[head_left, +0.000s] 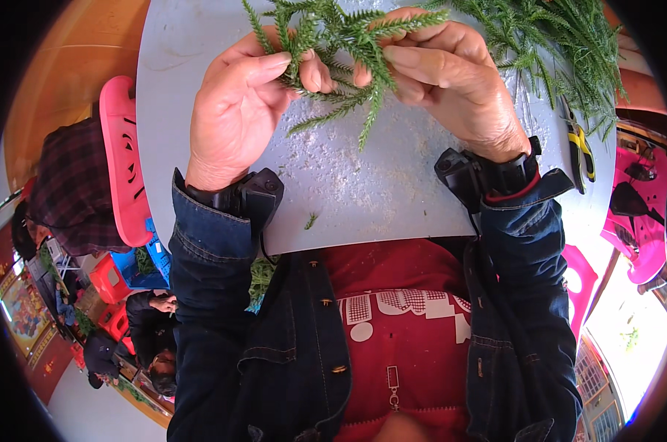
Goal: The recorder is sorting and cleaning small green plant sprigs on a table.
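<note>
Above the far part of the table, both my hands hold a green artificial pine sprig (339, 70) with several needled branches. My left hand (238, 103) pinches its left side between thumb and fingers. On the other side, my right hand (455, 81) grips a branch with thumb and forefinger, its other fingers curled in. The lower branch tips hang free between my palms. Part of the sprig's middle is hidden behind my fingertips.
A pile of similar green sprigs (554, 44) lies at the far right of the pale table (363, 199). Yellow-and-black pliers (580, 151) rest near the right edge. White crumbs and a green scrap (311, 220) dot the tabletop. Pink chairs (122, 162) and other people are around.
</note>
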`<state>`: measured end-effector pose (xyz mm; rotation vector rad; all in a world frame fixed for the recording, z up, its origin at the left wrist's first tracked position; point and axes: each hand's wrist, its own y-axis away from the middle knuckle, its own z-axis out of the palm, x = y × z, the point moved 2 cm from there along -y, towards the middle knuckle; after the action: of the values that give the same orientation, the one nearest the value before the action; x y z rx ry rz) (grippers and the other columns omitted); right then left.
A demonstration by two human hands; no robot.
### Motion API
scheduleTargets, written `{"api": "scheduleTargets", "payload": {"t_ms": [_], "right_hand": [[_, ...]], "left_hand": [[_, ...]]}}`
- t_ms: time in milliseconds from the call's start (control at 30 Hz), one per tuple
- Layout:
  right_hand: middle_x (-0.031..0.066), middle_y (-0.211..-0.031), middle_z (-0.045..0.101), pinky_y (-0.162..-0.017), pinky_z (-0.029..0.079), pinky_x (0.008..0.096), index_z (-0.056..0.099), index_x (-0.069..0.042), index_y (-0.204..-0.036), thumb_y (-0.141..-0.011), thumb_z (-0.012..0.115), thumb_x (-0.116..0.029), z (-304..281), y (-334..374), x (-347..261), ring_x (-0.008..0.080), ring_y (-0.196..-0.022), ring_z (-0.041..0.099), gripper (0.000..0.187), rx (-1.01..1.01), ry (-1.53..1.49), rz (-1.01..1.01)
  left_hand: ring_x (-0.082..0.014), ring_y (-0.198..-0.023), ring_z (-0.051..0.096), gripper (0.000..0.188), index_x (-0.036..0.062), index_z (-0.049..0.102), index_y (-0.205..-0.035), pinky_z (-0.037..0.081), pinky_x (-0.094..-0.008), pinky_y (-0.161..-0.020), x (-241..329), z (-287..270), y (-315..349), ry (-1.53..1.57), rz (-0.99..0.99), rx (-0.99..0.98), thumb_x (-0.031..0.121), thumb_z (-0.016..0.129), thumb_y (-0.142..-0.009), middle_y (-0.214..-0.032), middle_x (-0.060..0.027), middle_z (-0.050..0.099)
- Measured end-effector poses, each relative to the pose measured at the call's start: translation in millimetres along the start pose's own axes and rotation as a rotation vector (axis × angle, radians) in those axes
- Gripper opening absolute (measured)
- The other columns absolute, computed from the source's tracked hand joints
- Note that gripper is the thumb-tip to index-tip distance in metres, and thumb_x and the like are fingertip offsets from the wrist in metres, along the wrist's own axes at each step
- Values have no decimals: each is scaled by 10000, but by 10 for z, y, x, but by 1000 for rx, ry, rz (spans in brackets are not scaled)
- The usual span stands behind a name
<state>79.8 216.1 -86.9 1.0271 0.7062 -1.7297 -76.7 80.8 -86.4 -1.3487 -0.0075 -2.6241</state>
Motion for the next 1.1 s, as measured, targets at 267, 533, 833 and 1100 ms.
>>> {"api": "scheduleTargets", "payload": {"t_ms": [267,533,833,1100], "right_hand": [[30,-784,562,-488,275,216,577,30,-1019,-856,532,-30,11,3,-23,59,-542,362,179,63,1,30],[41,-750,552,-487,294,211,571,47,-1046,-869,525,-27,89,12,-85,59,-519,359,197,-95,143,88],[36,-660,513,-488,301,216,596,34,-1048,-876,545,-41,67,32,-28,69,-501,361,195,-167,74,8],[40,-665,533,-487,321,225,604,12,-1044,-873,565,-48,64,3,-13,73,-496,382,186,-137,91,-23]], "left_hand": [[-272,-862,525,249,-72,523,-961,391,-368,-842,5,0,-11,47,27,-64,112,415,-832,-839,-157,565],[-278,-859,522,265,-66,524,-967,396,-363,-831,67,40,24,114,-34,30,134,427,-821,-824,-147,558],[-246,-835,528,235,-57,522,-1000,425,-345,-791,58,57,15,83,-43,105,107,410,-874,-824,-127,550],[-234,-824,529,233,-48,511,-1048,438,-347,-778,38,27,32,58,-15,56,112,419,-906,-827,-119,544]]}}
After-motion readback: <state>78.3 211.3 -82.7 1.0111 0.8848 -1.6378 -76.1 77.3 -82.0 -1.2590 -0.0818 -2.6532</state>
